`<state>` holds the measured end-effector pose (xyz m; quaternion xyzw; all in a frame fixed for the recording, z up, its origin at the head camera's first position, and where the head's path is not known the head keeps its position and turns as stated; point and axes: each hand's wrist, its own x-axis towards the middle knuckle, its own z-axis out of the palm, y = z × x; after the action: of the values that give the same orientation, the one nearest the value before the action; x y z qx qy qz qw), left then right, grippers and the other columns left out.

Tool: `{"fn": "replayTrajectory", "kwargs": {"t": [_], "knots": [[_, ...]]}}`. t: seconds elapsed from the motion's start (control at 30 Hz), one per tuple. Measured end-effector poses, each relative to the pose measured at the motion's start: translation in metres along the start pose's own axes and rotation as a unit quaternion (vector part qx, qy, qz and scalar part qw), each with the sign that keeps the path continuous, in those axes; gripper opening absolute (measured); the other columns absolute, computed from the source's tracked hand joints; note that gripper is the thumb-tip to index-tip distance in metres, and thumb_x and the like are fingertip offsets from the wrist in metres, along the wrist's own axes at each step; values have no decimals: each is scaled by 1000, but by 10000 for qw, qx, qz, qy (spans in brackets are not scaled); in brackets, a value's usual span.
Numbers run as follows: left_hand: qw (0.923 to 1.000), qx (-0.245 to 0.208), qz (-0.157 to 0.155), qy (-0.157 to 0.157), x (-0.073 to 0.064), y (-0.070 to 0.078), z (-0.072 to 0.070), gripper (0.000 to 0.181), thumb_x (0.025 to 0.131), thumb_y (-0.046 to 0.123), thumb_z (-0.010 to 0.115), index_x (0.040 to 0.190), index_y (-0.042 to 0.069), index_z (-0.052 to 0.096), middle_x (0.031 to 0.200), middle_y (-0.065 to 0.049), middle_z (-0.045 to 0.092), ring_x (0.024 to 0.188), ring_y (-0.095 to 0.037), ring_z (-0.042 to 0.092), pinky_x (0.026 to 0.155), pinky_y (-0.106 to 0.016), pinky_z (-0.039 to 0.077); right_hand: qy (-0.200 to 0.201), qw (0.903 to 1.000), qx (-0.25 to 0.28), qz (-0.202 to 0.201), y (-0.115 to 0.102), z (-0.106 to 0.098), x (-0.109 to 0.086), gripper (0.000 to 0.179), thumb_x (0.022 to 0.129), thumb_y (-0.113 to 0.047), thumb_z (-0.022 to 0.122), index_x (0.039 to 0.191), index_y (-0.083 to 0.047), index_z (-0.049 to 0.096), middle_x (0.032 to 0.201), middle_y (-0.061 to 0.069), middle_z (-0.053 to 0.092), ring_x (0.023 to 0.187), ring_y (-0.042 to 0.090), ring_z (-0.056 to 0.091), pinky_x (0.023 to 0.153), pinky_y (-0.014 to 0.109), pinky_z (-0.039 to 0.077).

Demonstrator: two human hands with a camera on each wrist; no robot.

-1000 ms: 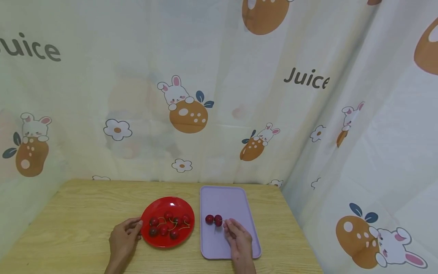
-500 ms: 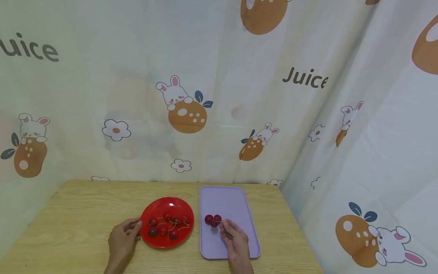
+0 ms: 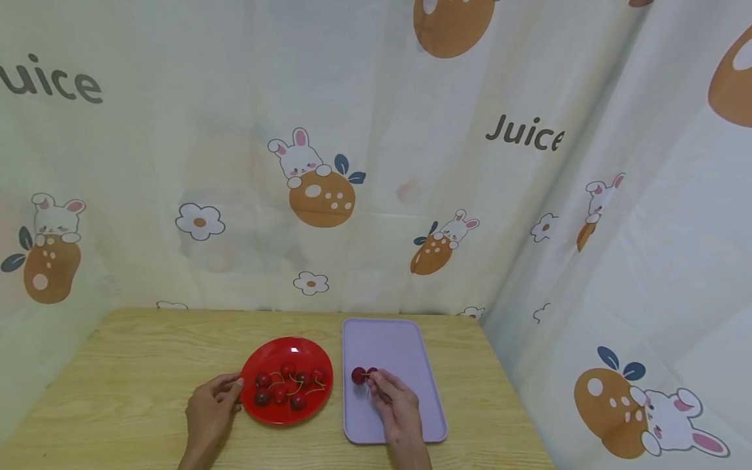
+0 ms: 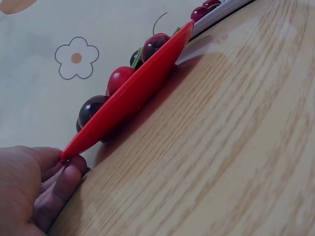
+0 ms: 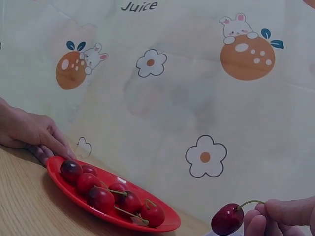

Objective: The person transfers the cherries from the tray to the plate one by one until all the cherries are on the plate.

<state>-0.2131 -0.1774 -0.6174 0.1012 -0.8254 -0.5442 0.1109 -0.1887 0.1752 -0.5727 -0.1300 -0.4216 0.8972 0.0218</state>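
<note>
My left hand (image 3: 208, 412) pinches the left rim of a red plate (image 3: 288, 418), thumb on top and fingers beneath, as the left wrist view shows. On this plate lie several dark red cherries (image 5: 101, 198) with green stems. To the right is a pale purple tray (image 3: 382, 339), and over it my right hand (image 3: 396, 403) pinches a cherry (image 5: 228, 219) by its stem between thumb and fingers. In the head view two cherries (image 3: 359, 375) show at the tray's left side, one partly behind my fingertips. Whether the held cherry touches the tray, I cannot tell.
Plate and tray stand side by side on a light wooden table (image 3: 147, 365). A pale curtain (image 3: 235, 163) printed with rabbits, fruit and flowers hangs behind the table and along its right side.
My right hand has moved left and slightly up over the tray, carrying the cherry by its stem. Three cherries showed there half a second ago, two now. My left hand keeps its place on the plate.
</note>
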Motion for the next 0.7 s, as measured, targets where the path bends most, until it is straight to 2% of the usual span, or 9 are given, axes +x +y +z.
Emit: {"fn": "replayTrajectory", "kwargs": {"t": [0.17, 0.7], "knots": [[10000, -14, -49, -23, 0, 2, -1, 29, 107, 15, 70, 130, -3, 75, 114, -26, 80, 65, -10, 73, 58, -22, 61, -50, 10000, -6, 21, 0, 4, 0, 13, 102, 6, 69, 103, -5, 76, 93, 4, 83, 85, 11, 80, 81, 19, 64], [9999, -67, -127, -87, -1, 3, -2, 29, 108, 13, 68, 131, -5, 73, 116, -28, 79, 68, -12, 73, 58, -22, 61, -114, 9999, -51, 90, 8, 16, 5, 11, 101, 6, 70, 109, 0, 76, 91, 6, 83, 83, 12, 79, 79, 20, 64]]}}
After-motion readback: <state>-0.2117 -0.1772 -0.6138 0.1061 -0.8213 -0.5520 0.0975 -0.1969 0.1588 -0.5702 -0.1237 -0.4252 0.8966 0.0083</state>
